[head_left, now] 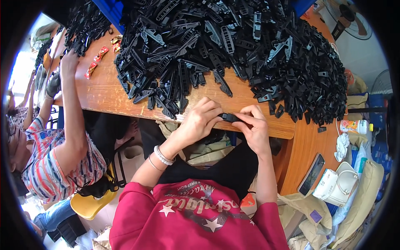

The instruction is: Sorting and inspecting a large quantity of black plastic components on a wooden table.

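Where both hands meet, fingers [216,118] pinching small black plastic part [230,118]

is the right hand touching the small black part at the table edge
Touching. The head view shows the right hand pinching one end of the small black part, with the left hand on its other end.

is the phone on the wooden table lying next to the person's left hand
No, the dark flat phone lies on the wooden table far off to the right, beyond the right hand, away from the left hand.
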The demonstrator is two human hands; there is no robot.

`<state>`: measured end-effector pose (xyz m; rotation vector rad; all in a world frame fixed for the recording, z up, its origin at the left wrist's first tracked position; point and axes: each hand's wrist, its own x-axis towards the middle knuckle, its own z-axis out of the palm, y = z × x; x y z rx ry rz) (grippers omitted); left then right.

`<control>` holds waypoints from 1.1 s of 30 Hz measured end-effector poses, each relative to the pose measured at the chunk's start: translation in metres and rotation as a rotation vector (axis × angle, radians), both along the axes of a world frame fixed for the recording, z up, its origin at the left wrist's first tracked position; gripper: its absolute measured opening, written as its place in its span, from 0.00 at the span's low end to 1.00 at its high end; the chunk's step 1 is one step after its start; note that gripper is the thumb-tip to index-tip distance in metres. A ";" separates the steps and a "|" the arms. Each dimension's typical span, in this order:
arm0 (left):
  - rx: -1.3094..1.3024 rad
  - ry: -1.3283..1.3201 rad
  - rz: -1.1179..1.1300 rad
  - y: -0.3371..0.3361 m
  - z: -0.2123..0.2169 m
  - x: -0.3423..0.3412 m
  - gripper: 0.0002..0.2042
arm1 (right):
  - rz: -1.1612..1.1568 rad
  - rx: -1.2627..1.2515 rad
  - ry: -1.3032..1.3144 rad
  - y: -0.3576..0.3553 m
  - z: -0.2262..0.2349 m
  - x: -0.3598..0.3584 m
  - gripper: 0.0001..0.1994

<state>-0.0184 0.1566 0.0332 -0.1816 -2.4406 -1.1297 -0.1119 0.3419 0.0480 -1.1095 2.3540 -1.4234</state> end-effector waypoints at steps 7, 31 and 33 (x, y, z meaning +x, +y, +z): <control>-0.108 0.066 0.033 -0.012 0.009 -0.026 0.13 | -0.061 -0.091 -0.030 0.026 -0.008 0.017 0.10; 0.090 -0.129 0.041 0.009 0.000 -0.017 0.11 | -0.352 0.000 -0.029 0.033 -0.006 -0.003 0.12; 0.089 -0.117 0.031 0.008 0.000 -0.019 0.11 | -0.222 -0.098 -0.158 0.027 0.000 -0.003 0.12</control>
